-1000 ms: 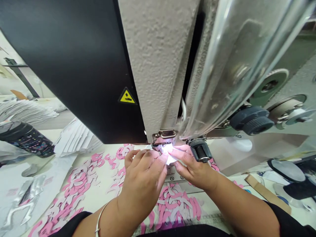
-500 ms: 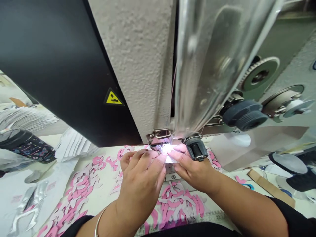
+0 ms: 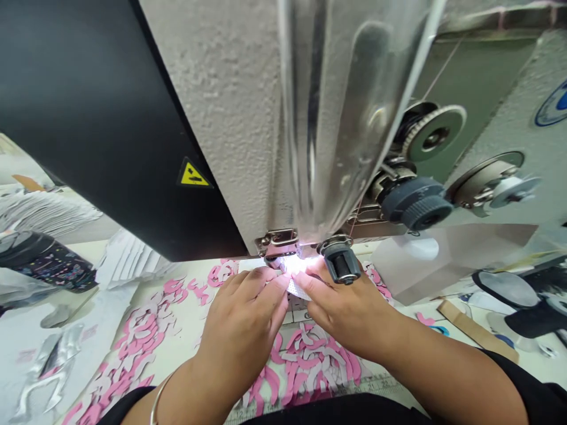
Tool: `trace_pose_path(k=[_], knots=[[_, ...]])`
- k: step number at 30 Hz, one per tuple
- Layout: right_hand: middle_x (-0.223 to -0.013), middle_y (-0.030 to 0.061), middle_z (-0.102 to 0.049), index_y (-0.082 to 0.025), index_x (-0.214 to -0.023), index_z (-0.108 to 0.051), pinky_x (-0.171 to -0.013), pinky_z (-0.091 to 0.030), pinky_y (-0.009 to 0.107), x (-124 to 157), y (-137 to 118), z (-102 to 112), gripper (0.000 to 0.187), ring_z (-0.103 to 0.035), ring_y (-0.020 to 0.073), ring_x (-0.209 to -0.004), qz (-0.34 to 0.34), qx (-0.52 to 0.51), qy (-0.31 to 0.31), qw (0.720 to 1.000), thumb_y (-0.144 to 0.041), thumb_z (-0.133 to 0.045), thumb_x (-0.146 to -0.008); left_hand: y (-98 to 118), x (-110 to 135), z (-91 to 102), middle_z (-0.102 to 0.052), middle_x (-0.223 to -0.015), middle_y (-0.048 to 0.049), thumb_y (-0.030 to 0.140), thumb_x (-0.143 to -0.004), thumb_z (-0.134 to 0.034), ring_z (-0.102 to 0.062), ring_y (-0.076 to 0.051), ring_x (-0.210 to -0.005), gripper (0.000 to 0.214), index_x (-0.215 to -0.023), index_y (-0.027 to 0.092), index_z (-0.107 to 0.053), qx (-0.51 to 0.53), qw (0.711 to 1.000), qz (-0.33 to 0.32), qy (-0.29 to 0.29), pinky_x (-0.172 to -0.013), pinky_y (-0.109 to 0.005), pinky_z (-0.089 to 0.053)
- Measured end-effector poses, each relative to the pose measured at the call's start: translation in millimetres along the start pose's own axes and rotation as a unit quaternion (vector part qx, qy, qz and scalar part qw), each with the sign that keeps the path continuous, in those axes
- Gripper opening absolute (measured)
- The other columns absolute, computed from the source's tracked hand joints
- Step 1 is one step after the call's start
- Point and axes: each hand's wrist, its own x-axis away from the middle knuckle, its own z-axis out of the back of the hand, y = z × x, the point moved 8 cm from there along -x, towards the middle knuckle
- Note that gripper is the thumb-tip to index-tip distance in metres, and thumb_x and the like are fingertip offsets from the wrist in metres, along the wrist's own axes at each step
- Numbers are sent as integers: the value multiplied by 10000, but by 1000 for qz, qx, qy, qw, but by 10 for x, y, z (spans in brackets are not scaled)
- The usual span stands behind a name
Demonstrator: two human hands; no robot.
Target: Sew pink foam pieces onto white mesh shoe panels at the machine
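Observation:
Under the lit needle area of a sewing machine [image 3: 230,118], a small white perforated piece [image 3: 297,290] lies between my hands. My left hand [image 3: 245,307] has its thumb and fingers pressed together at the piece's left edge. From the other side, my right hand [image 3: 341,301] pinches the same piece, thumb and index finger close to the needle. Glare hides the needle point and most of the piece. A dark grey roller-like part [image 3: 340,262] of the machine hangs in front of my right fingers.
Pink and white curved scraps [image 3: 319,360] cover the table near me and to the left. A dark patterned bottle [image 3: 44,260] and stacked white sheets [image 3: 128,260] stand left. A brown strip [image 3: 476,330] and a black-handled object [image 3: 538,319] lie right. A ruler [image 3: 376,386] runs along the front.
The view has shifted, so the machine sits slightly further left. Both hands stay at the white piece by the needle; the piece looks slightly turned, and my right fingers are more bent.

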Motion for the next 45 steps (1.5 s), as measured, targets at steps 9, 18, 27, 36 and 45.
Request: trace_pose_path(k=[9, 18, 27, 36, 45], knots=[[-1051, 33, -653, -251, -964, -644, -846, -496, 351, -99, 180, 116, 293, -587, 201, -902, 8, -108, 1, 994, -119, -537, -725, -84, -25, 48, -670, -891, -22, 190, -886, -589, -642, -207, -803, 107, -986, 220, -613, 37, 999, -4, -10, -676, -321, -473], [-947, 70, -661, -213, -958, -636, -895, -460, 414, -18, 162, -30, 178, -573, 234, -919, -10, -90, 65, 994, -200, -568, -794, 69, -15, 12, -651, -804, -35, 184, -903, -608, -618, -183, -696, 91, -993, 194, -623, -69, 997, -24, 39, -609, -302, -445], [-894, 74, -655, -200, -898, -642, -798, -481, 376, -39, 127, 75, 146, -564, 225, -845, -17, -81, 87, 993, -186, -533, -803, 83, -73, -35, -638, -765, -55, 198, -866, -629, -599, -217, -642, 59, -893, 182, -579, -85, 989, -118, 39, -553, -352, -452], [-976, 97, -640, -209, -1036, -643, -857, -478, 424, 33, 59, -22, 251, -567, 261, -940, -30, -80, 75, 994, -157, -545, -811, 4, 84, -35, -696, -900, -65, 84, -858, -614, -665, -201, -874, 247, -1090, 167, -612, 46, 995, -1, 93, -803, -326, -538], [-1017, 115, -620, -202, -1102, -643, -925, -477, 481, 89, 7, -74, 285, -566, 287, -999, -51, -52, 89, 993, -189, -567, -827, -175, 188, -104, -611, -1018, -51, 127, -882, -584, -628, -181, -956, 280, -1133, 231, -653, 171, 976, 103, 86, -853, -337, -545]])
